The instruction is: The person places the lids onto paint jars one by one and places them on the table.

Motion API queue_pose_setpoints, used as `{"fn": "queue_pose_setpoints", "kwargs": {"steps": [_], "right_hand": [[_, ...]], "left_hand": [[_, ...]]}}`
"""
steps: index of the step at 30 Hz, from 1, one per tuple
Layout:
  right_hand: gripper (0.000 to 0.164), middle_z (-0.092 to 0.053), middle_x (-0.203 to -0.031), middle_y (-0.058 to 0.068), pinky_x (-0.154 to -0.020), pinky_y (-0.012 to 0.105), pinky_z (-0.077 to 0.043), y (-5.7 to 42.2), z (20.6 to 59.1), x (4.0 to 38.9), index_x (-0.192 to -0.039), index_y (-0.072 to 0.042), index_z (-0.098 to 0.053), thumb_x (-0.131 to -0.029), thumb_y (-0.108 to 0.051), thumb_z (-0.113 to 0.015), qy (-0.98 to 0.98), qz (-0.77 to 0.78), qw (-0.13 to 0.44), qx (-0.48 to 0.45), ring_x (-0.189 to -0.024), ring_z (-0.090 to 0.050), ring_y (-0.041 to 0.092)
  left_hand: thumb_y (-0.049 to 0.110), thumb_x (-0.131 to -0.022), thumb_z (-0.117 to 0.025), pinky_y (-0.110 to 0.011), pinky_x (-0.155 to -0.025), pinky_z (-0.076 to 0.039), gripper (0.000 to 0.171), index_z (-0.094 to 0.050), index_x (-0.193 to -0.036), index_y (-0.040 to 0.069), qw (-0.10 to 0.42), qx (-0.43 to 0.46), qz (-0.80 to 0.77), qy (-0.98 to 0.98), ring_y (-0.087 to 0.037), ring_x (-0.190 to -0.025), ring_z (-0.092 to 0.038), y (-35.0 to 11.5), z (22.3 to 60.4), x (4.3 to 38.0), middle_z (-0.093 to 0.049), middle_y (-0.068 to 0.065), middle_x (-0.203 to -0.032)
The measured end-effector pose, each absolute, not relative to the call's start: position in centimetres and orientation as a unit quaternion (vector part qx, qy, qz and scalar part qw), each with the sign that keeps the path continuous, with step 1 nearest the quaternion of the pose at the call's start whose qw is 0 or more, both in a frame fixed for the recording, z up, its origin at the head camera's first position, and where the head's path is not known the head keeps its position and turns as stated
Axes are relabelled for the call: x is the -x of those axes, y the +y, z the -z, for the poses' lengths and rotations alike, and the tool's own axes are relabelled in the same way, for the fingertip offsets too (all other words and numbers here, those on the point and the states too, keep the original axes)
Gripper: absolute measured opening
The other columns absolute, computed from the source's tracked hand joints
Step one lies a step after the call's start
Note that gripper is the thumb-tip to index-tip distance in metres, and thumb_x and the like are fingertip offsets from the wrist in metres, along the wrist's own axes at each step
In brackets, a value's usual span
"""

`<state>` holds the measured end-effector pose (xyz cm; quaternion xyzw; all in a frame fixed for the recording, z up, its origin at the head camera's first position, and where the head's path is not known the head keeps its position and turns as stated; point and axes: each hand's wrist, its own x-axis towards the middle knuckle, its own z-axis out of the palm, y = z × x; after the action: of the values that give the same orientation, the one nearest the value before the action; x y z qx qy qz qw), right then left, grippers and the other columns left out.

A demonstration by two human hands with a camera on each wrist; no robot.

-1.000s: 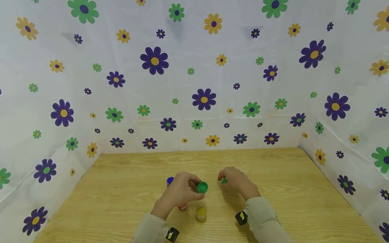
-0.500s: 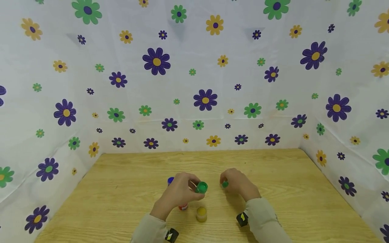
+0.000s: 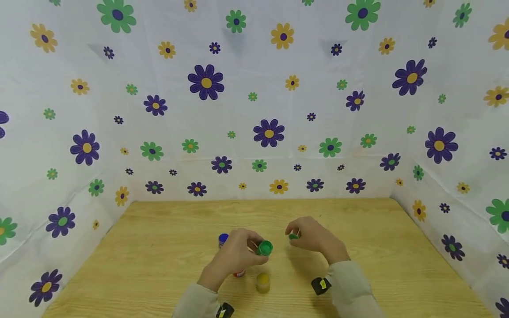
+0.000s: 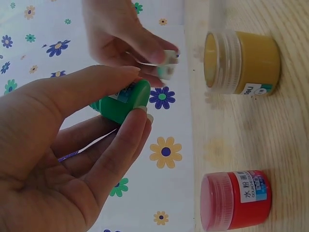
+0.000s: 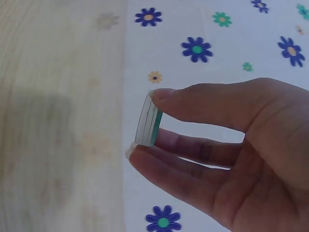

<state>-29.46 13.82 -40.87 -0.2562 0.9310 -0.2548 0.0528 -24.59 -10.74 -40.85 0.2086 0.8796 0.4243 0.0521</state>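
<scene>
My left hand (image 3: 234,254) grips a small green paint jar (image 3: 265,248) above the table, its open mouth turned up toward the head camera. In the left wrist view, thumb and fingers wrap the jar's green body (image 4: 120,102). To the right of it, my right hand (image 3: 315,236) pinches a clear screw lid (image 5: 148,121) by the rim between thumb and fingertips. Green paint coats one face of this lid. Jar and lid are apart. A yellow paint jar (image 3: 263,282) stands on the table near the left hand.
A blue paint jar (image 3: 223,239) stands beyond the left hand. The red paint jar (image 4: 236,200), partly hidden in the head view, wears a clear lid. Flower-printed white cloth (image 3: 254,110) walls the wooden table (image 3: 159,247) at the back and sides.
The right hand, still pinching the lid, dips slightly and then rises a little, tilting at the wrist. The left hand keeps its grip on the green jar almost in place.
</scene>
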Motion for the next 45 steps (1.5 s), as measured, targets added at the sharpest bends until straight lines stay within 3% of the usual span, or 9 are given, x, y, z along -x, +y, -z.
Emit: {"fn": "queue_pose_setpoints", "kwargs": {"steps": [8,12,17,27,34,45], "right_hand": [[0.017,-0.073,-0.103,0.006,-0.079,0.029,-0.059,14.0,38.0,27.8,-0.11,-0.007,-0.075,-0.094,-0.009,-0.073,0.907,0.288,0.038,0.304,-0.091,-0.067,0.017],[0.019,-0.074,-0.11,0.01,-0.082,0.027,-0.061,13.8,37.4,27.1,-0.113,-0.006,-0.074,-0.095,-0.009,-0.073,0.89,0.314,0.05,0.326,-0.095,-0.069,0.018],[0.023,-0.073,-0.113,0.012,-0.086,0.029,-0.061,13.1,36.9,26.3,-0.118,-0.005,-0.073,-0.095,-0.006,-0.072,0.873,0.347,0.063,0.337,-0.101,-0.069,0.021],[0.021,-0.072,-0.109,0.009,-0.088,0.035,-0.062,11.6,36.4,25.1,-0.112,0.0,-0.074,-0.091,0.0,-0.076,0.85,0.346,0.057,0.393,-0.102,-0.072,0.024],[0.022,-0.071,-0.106,0.008,-0.087,0.029,-0.062,11.1,36.5,25.0,-0.111,-0.001,-0.075,-0.089,0.002,-0.077,0.848,0.327,0.058,0.413,-0.101,-0.071,0.023],[0.024,-0.073,-0.107,0.008,-0.086,0.031,-0.063,10.9,36.5,25.0,-0.112,-0.001,-0.075,-0.088,0.001,-0.078,0.848,0.323,0.07,0.414,-0.099,-0.073,0.022]], "left_hand": [[0.017,-0.081,-0.088,-0.024,-0.07,-0.057,0.028,-0.078,-0.105,0.007,0.043,-0.22,-0.417,0.881,-0.013,-0.084,-0.071,-10.7,40.6,24.4,-0.076,-0.001,-0.094],[0.016,-0.081,-0.088,-0.024,-0.069,-0.057,0.026,-0.079,-0.103,0.008,0.045,-0.218,-0.418,0.881,-0.01,-0.082,-0.07,-10.6,40.6,24.2,-0.076,0.0,-0.092],[0.016,-0.081,-0.089,-0.024,-0.069,-0.057,0.027,-0.079,-0.104,0.007,0.042,-0.22,-0.415,0.882,-0.009,-0.082,-0.07,-10.4,40.6,23.9,-0.077,0.0,-0.092],[0.015,-0.082,-0.087,-0.022,-0.069,-0.056,0.02,-0.081,-0.101,0.01,0.024,-0.245,-0.406,0.88,-0.005,-0.077,-0.07,-10.2,40.5,23.7,-0.078,0.001,-0.088],[0.015,-0.082,-0.087,-0.022,-0.068,-0.056,0.017,-0.081,-0.097,0.011,0.022,-0.249,-0.402,0.881,-0.008,-0.076,-0.07,-10.2,40.1,23.5,-0.078,0.0,-0.085],[0.014,-0.081,-0.087,-0.022,-0.068,-0.056,0.014,-0.081,-0.093,0.01,0.021,-0.257,-0.397,0.881,-0.006,-0.072,-0.069,-10.0,39.8,23.3,-0.078,0.0,-0.083]]}}
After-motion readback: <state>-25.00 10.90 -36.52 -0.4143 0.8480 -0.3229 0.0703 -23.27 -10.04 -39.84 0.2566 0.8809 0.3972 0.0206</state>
